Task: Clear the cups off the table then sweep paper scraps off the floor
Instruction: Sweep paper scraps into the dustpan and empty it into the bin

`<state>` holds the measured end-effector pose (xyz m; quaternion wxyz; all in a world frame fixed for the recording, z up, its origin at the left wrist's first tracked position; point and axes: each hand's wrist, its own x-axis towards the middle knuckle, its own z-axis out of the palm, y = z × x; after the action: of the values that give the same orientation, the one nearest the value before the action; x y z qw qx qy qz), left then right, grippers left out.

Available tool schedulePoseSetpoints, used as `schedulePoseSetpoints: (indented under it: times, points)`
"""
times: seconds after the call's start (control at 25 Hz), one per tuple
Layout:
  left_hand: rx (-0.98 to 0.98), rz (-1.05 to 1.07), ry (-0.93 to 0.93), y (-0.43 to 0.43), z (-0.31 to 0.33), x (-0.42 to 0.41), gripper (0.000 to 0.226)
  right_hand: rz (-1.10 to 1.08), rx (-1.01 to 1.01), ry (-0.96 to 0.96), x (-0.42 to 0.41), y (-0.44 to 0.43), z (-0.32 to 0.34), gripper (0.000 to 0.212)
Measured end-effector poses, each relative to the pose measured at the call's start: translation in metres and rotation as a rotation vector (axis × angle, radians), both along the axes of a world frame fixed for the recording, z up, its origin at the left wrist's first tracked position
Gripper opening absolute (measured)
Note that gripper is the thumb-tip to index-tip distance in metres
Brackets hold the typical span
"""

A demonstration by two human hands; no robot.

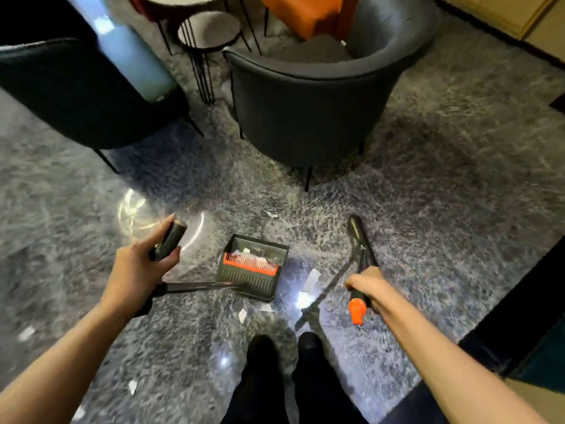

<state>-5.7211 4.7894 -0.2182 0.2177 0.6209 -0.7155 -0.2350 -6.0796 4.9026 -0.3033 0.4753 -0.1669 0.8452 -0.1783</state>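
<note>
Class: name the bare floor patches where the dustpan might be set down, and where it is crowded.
Free: floor right of the broom, up to the grey armchair; floor left of the left hand, below the dark chair. Crowded: paper scraps around the dustpan and feet; table legs between the chairs.

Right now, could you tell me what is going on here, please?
A person is standing on a grey floor. Their left hand grips the long handle of a dustpan, which already holds some paper scraps. Their right hand grips a black handle with an orange end, apparently the broom. Other loose scraps lie on the floor near the feet, so the sweeping is not done.
</note>
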Motion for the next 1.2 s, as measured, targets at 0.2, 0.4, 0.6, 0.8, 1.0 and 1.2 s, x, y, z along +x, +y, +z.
schedulePoseSetpoints:
  times: [0.2, 0.4, 0.6, 0.8, 1.0, 1.2]
  points:
    - [0.007, 0.204, 0.048, 0.075, -0.002, 0.046, 0.065, 0.167, -0.007, -0.072, 0.033, -0.015, 0.005, 0.015]
    - [-0.008, 0.308, 0.027, 0.144, -0.004, 0.098, 0.066, 0.382, 0.044, -0.073, 0.064, 0.003, 0.0, 0.009]
    - [-0.001, 0.33, -0.011, 0.211, -0.004, 0.155, 0.068, 0.516, 0.101, -0.089, 0.117, 0.061, -0.004, 0.017]
    - [0.109, 0.382, -0.067, 0.261, -0.006, 0.197, 0.071, 0.5, 0.117, -0.123, 0.148, 0.103, 0.005, 0.018]
    - [0.122, 0.33, -0.069, 0.291, -0.016, 0.221, 0.064, 0.139, 0.011, -0.323, 0.208, 0.117, 0.026, 0.022]
    - [0.145, 0.316, 0.015, 0.31, -0.027, 0.236, 0.065, 0.067, 0.067, -0.574, 0.248, 0.112, 0.055, 0.022]
